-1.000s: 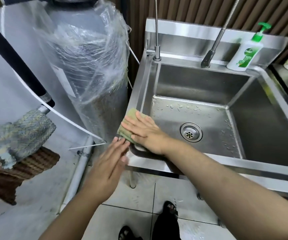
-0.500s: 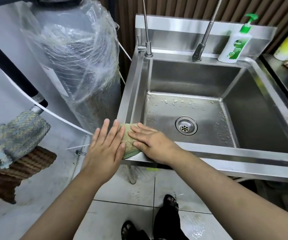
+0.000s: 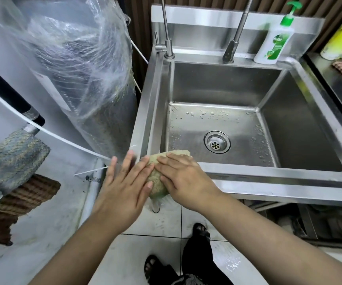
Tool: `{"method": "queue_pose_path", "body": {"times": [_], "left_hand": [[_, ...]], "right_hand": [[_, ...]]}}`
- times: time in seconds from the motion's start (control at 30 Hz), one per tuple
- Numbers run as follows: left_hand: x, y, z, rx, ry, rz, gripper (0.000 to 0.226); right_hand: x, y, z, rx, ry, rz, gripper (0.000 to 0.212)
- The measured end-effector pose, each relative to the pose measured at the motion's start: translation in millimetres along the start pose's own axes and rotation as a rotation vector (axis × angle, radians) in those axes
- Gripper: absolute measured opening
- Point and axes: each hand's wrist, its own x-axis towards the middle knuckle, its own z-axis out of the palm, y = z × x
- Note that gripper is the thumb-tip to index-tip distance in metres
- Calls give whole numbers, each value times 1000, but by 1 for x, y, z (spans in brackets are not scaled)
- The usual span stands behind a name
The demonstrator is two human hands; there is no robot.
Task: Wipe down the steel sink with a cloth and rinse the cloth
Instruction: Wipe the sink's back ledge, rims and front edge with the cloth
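1. Now my right hand (image 3: 183, 177) lies flat on the green-beige cloth (image 3: 156, 179), fingers straight and spread, pressing it down rather than gripping it.
2. My left hand (image 3: 125, 186) is released too, fingers straight. Its index finger and thumb lie against the cloth's left edge, and the fingertips look blurred.
3. The cloth sits on the front-left corner of the steel sink (image 3: 268, 174), folded over the front rim, with its lower end hanging just below the edge.
4. Water drops dot the basin floor around the drain (image 3: 217, 142).
5. On the back ledge stand a thin faucet (image 3: 167, 38), a spray hose (image 3: 236, 36) and a green-capped Dettol soap bottle (image 3: 275, 41), upright at the right corner.
6. Left of the sink stands a plastic-wrapped tank (image 3: 79, 75), with a mop head (image 3: 14, 159) further left.
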Motion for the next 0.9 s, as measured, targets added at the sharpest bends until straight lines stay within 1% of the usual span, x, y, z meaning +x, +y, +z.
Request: {"method": "queue_pose_path", "body": {"times": [0.13,0.2,0.3,0.33,0.4,0.47,0.53,0.6,0.63,0.7,0.77,0.83,0.9], "left_hand": [[-2,-8,0,-9,-11,-22,54],[1,0,2,-42,-23,3,55],[8,17,2,-198,-43,105,55],[10,18,0,-271,-39,110,54],[15,4,-4,-357,9,19,57],[18,-20,-5,-294,55,-71,58],[22,-38,-1,-198,29,-48,58],[22,-40,5,-172,-1,-16,58],[21,-39,6,-165,2,-17,57],[19,-36,8,-156,8,-26,56],[18,-35,8,-147,11,-36,56],[18,-36,9,-139,12,-39,57],[19,-37,10,-118,7,-46,57]], "right_hand": [[1,0,6,21,-16,8,50],[-12,6,1,43,-11,13,47],[-38,25,-10,37,14,45,43],[-47,31,-15,27,18,58,43],[-58,33,-21,-41,42,91,46],[-53,16,-19,-158,31,146,53],[-31,-15,-11,-208,-64,181,64],[-10,-38,3,-255,-146,213,62],[-6,-42,8,-268,-154,221,60],[-16,-35,9,-303,-100,221,57],[-41,-13,6,-357,-14,207,54],[-61,2,0,-389,28,264,53],[-55,-8,-4,-391,26,357,55]]}}
